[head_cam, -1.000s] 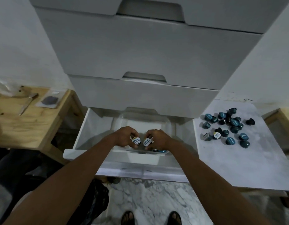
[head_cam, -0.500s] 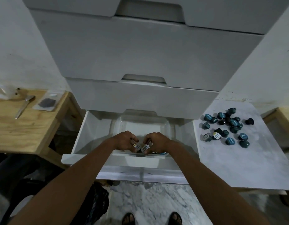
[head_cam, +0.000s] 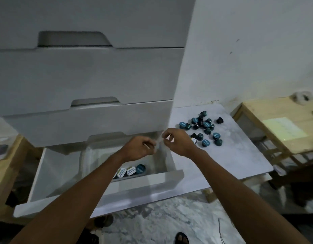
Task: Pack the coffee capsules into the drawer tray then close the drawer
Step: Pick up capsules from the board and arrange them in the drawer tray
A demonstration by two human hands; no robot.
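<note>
Hands, left and right, loosely curled, empty above open drawer; capsules rest in tray.

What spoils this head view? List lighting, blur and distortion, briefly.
Head view: dim, flat, greyish light; motion blur smears the left hand, the right hand and the white drawer front; wide-angle bending bows the grey cabinet edges; the scattered teal coffee capsules on the white marble-look table stay fairly readable, their labels not.
</note>
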